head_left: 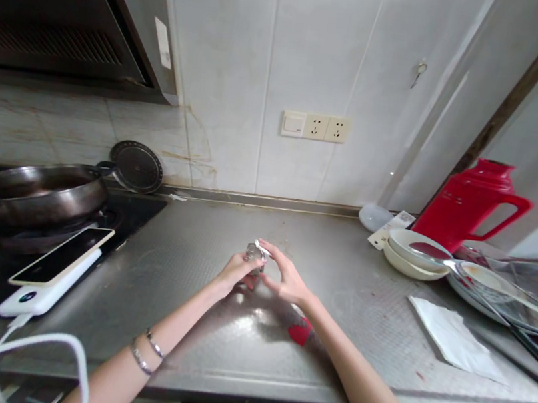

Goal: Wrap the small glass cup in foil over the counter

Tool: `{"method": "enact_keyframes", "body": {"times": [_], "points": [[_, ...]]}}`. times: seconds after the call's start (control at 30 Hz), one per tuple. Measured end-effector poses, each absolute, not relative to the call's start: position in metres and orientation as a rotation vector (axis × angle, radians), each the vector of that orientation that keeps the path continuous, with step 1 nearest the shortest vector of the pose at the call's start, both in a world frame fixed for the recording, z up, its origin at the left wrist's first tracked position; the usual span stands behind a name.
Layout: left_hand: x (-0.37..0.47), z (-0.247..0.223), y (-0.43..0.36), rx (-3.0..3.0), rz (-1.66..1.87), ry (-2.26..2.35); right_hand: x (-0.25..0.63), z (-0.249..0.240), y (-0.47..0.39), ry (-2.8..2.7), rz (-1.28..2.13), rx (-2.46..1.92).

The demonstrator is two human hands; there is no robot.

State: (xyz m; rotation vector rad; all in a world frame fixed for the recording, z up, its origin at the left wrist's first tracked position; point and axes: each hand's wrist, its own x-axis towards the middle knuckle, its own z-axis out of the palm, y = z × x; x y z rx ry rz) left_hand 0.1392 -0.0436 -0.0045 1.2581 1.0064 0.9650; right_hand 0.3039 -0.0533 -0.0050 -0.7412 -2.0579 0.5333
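Near the middle of the steel counter, my left hand (238,270) is closed round a small silvery-grey object (255,253), its details too small to make out. My right hand (284,275) meets it from the right, fingers bent, with a small white piece (262,248) at the fingertips on the object's upper side. Whether that piece is part of the object I cannot tell. Behind my right wrist a red item (300,332) lies on the counter, partly hidden by the forearm.
A pan (32,193) sits on the stove at left, beside a phone (66,255) and white power bank (26,299) with a cable. At right are a red flask (468,204), stacked bowls (411,266), plates with utensils and a white tissue (455,337).
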Motion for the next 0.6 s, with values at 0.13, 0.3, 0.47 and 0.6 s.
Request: {"method": "enact_keyframes", "body": {"times": [0.13, 0.3, 0.47, 0.6], "points": [[0.139, -0.004, -0.045, 1.237, 0.909, 0.974, 0.296, -0.014, -0.052, -2.011, 0.5, -0.73], [0.133, -0.006, -0.041, 1.258, 0.83, 0.799, 0.296, -0.019, -0.049, -1.805, 0.663, -0.777], [0.138, -0.023, -0.038, 1.481, 0.939, 0.707, 0.296, -0.019, -0.044, -1.558, 0.847, -0.867], [0.147, -0.038, -0.036, 1.498, 1.095, 0.695, 0.291, -0.017, -0.049, -1.579, 0.888, -0.844]]}}
